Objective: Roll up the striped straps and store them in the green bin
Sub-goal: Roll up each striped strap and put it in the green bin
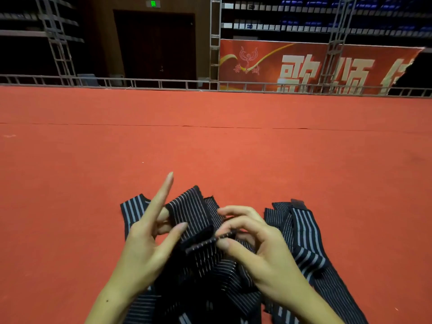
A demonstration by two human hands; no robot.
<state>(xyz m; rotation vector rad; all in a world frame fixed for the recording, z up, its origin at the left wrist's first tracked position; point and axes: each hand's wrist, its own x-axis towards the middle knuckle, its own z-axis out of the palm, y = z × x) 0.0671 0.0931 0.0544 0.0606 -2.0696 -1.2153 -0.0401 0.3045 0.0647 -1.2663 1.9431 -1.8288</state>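
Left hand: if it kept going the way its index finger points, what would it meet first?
Nothing nearby, it seems: the left hand points up and away over bare red carpet; depth is unclear.

At lower centre, a striped strap [194, 213] is pinched between the left hand [145, 242] and right hand [254, 249]; more straps [306, 232] are spread on the red carpet [210, 148] beneath.

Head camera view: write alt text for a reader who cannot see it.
Two bare hands work a black striped strap above a red carpet: the right hand pinches its folded end, the left hand steadies it, forefinger pointing up. More striped straps lie beneath; a red banner hangs behind.
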